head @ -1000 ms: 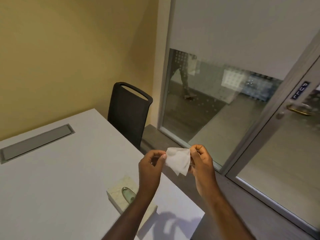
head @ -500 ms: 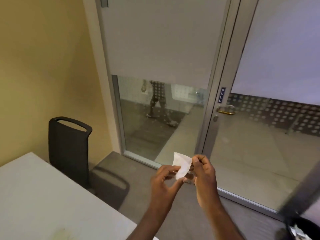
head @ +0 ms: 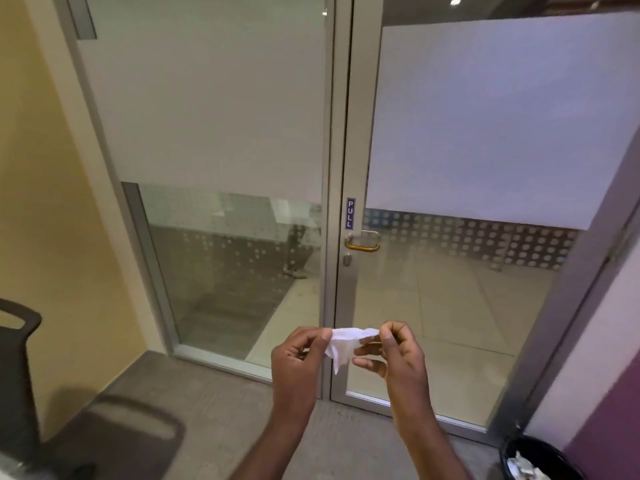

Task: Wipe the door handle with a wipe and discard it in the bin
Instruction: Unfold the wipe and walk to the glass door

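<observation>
A small white wipe (head: 344,342) is stretched between both hands at chest height. My left hand (head: 299,355) pinches its left end and my right hand (head: 398,355) pinches its right end. Straight ahead stands a glass door with a brass-coloured handle (head: 363,241) on its left stile, under a blue PULL label (head: 350,213). The handle is well beyond and above my hands. A black bin (head: 535,459) with white waste inside sits on the floor at the bottom right.
A fixed glass panel (head: 225,258) with frosted upper half stands left of the door. A black chair (head: 17,368) is at the left edge beside the yellow wall. Grey carpet (head: 214,410) lies between me and the door. A purple wall (head: 609,410) is at right.
The view has swung right from the table to face the door, which is now closer and centred. Both hands keep hold of the wipe, now pulled out sideways. The bin has come further into view.
</observation>
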Tool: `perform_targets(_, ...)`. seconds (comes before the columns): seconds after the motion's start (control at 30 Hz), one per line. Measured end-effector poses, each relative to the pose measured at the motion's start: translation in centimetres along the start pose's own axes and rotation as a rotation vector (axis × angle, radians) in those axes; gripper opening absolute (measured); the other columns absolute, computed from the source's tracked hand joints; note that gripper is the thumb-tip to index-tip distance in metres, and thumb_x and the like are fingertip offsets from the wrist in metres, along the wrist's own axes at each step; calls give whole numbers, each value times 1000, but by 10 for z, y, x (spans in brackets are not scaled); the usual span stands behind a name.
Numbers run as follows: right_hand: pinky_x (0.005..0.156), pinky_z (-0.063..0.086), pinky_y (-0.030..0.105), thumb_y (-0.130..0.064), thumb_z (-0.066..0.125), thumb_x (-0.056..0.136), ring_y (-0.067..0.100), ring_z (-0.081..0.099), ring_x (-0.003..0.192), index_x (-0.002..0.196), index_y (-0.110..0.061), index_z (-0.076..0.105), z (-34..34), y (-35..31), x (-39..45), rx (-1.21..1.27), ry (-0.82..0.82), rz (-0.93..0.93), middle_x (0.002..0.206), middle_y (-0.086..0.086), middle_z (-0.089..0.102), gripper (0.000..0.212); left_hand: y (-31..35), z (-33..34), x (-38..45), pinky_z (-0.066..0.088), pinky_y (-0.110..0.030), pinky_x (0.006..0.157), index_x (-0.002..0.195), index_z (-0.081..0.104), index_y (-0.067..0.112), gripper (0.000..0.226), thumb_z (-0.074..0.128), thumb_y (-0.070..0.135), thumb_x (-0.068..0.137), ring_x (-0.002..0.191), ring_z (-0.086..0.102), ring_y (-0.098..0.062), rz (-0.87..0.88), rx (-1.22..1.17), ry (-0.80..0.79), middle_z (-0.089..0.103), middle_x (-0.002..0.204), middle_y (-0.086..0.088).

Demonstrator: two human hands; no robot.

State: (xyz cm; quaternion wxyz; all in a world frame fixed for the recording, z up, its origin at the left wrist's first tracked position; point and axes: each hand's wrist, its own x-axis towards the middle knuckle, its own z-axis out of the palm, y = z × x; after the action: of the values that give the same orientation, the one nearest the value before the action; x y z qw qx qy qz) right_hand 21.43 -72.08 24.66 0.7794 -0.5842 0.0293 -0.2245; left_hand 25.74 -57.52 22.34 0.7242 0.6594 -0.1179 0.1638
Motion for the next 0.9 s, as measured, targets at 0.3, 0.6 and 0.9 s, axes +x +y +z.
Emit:
perform_targets(0.3,60,60,37,-14,42,105,23,64,66,92,-10,50,-31,31,83,-13,82,-40,77,13,64,16,-41,55,88,61,-61,70,79,80,22,23,71,43,82,72,72,-39,-25,-49,5,76,71,-4)
perform_targets(0.6,55,59,33,-23,44,105,20,64,64,93,-17,54,-9,85,230,37,283,-42,74,7,67,17,-109,96,247,56,-26,50,63,74,7,22,77,4,85,54,67,-13,-151,-170,-245,71,57,-2)
perform_targets(0.9,58,57,33,-22,44,105,19,65,70,87,-25,56,-9,104,347,-55,348,-81,75,5,65,22,-152,149,378,49,-11,51,62,68,9,32,69,-13,85,50,60,0,-95,-195,-370,66,53,8)
